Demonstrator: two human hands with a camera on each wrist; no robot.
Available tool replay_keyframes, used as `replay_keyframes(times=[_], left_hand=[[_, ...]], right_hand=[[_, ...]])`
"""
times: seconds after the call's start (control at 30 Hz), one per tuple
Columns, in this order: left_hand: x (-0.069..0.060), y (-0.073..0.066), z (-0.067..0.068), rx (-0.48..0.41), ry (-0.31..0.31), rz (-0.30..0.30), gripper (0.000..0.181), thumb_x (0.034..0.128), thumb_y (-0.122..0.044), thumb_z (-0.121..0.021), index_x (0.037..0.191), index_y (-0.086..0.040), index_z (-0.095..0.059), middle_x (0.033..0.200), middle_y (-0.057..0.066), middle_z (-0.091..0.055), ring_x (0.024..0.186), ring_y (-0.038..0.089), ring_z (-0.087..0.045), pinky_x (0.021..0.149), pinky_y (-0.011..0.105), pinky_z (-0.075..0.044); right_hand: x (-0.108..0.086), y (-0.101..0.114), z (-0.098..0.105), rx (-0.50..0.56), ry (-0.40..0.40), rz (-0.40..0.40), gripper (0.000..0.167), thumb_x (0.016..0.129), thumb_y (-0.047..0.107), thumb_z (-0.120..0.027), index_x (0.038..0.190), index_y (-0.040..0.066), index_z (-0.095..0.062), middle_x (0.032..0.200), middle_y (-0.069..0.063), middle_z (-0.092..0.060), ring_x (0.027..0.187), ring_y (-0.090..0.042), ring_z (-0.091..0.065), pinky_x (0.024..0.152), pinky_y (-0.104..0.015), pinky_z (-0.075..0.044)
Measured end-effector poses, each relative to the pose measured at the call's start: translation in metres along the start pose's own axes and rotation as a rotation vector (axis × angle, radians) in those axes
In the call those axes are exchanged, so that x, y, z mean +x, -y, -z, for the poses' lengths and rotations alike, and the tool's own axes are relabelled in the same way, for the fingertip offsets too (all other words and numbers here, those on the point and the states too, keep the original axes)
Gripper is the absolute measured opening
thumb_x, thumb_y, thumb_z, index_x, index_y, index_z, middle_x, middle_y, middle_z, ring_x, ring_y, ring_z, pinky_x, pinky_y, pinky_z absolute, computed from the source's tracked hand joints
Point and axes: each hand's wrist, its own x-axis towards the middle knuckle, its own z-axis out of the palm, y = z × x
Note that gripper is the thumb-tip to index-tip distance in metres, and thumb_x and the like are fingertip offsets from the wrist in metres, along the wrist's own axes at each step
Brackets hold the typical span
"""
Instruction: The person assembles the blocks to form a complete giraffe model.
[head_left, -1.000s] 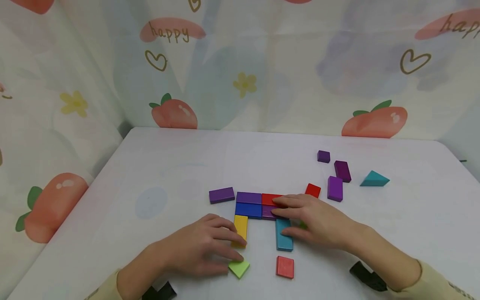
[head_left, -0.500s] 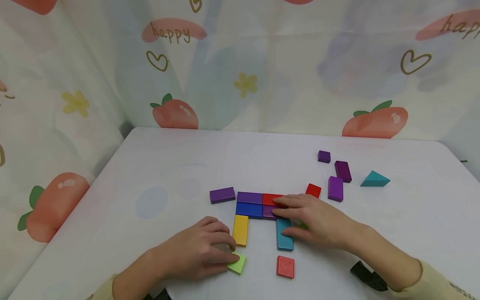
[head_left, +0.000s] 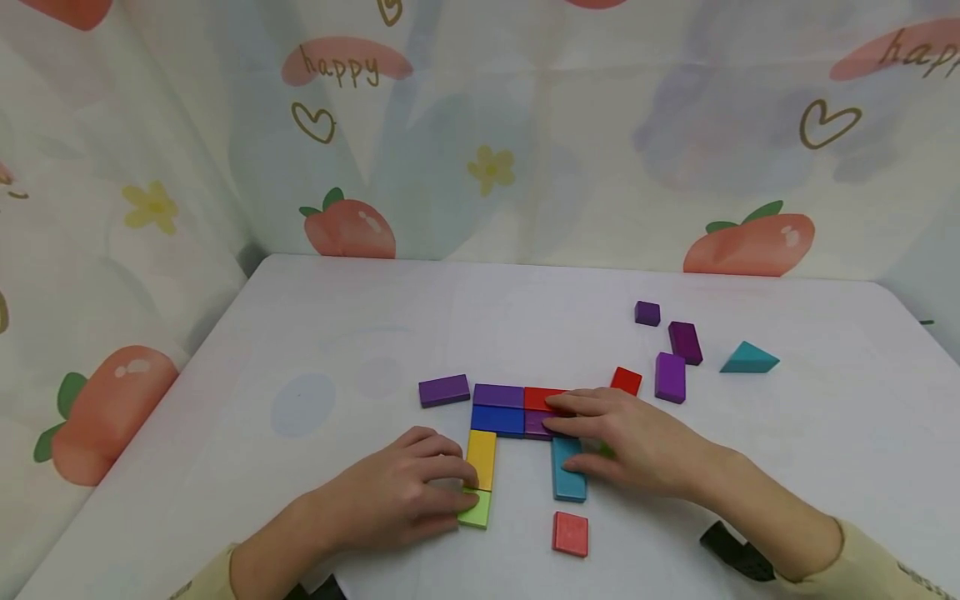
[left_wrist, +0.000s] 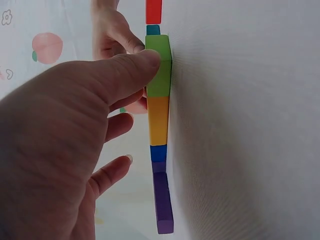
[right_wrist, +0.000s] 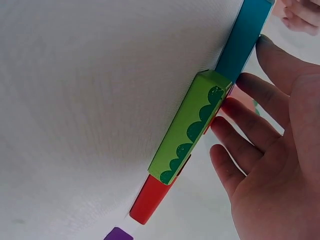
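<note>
My left hand (head_left: 401,496) pinches a light green block (head_left: 476,512), its thumb on the block's side in the left wrist view. That block lies against the near end of a yellow block (head_left: 482,458). The yellow one meets a blue block (head_left: 498,422), which has a purple block (head_left: 498,395) behind it. With fingers nearly straight, my right hand (head_left: 637,437) rests over a red block (head_left: 542,397) and a dark purple block (head_left: 537,425). Its thumb touches a teal block (head_left: 567,479). A green block with dark scallops (right_wrist: 187,130) is mostly hidden under this hand in the head view.
A coral-red square block (head_left: 570,534) lies in front of the teal one. A loose purple block (head_left: 442,390) is at the left. Farther right are a red block (head_left: 626,381), several purple blocks (head_left: 671,377) and a teal triangle (head_left: 750,358). A patterned curtain (head_left: 555,167) stands behind the table.
The light green block was turned from a slanted position and pushed up straight against the yellow block by my left hand. My right hand has stayed in place.
</note>
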Motion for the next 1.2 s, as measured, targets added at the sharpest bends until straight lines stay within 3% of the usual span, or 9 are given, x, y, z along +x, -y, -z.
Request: replay_keyframes(times=[0.47,0.63,0.8,1.0,1.2], left_hand=[[0.002,-0.001,0.000,-0.019,0.024,0.018,0.028,0.0941,-0.031,-0.075,0.120,-0.021,-0.077,0.120,-0.009,-0.069,0.117,0.010,-0.058,0.103,0.031,-0.045],[0.002,0.001,-0.001,-0.090,-0.024,0.068,0.030,0.0944,-0.034,-0.074,0.121,-0.021,-0.075,0.123,-0.010,-0.068,0.120,0.011,-0.056,0.105,0.033,-0.045],[0.010,0.009,-0.001,-0.139,-0.078,0.131,0.043,0.0940,-0.041,-0.072,0.131,-0.021,-0.068,0.136,-0.007,-0.061,0.133,0.014,-0.047,0.111,0.038,-0.041],[0.023,0.024,-0.003,-0.184,-0.028,0.196,0.061,0.0922,-0.052,-0.069,0.145,-0.024,-0.057,0.152,-0.006,-0.047,0.146,0.015,-0.031,0.116,0.044,-0.032],[0.030,0.039,-0.006,-0.204,0.019,0.228,0.069,0.0888,-0.057,-0.071,0.148,-0.026,-0.054,0.156,-0.007,-0.041,0.147,0.014,-0.026,0.116,0.043,-0.032]], right_hand=[[0.000,0.000,0.001,-0.006,0.000,0.010,0.052,0.095,0.043,-0.070,0.140,0.016,-0.064,0.148,-0.007,-0.053,0.134,-0.034,-0.050,0.103,-0.055,-0.046],[0.001,0.000,0.001,0.001,0.003,0.006,0.052,0.095,0.044,-0.069,0.139,0.016,-0.064,0.147,-0.007,-0.053,0.133,-0.034,-0.050,0.102,-0.056,-0.046],[0.001,0.000,0.000,0.004,-0.005,-0.009,0.053,0.094,0.042,-0.072,0.140,0.017,-0.063,0.148,-0.004,-0.052,0.134,-0.030,-0.049,0.103,-0.052,-0.047],[0.000,0.001,0.002,-0.009,-0.071,-0.001,0.052,0.093,0.039,-0.073,0.140,0.019,-0.063,0.147,-0.001,-0.053,0.131,-0.025,-0.053,0.099,-0.045,-0.051],[-0.005,0.003,0.007,-0.004,-0.130,-0.010,0.051,0.091,0.037,-0.077,0.138,0.020,-0.065,0.146,0.000,-0.054,0.129,-0.025,-0.055,0.094,-0.043,-0.055]])
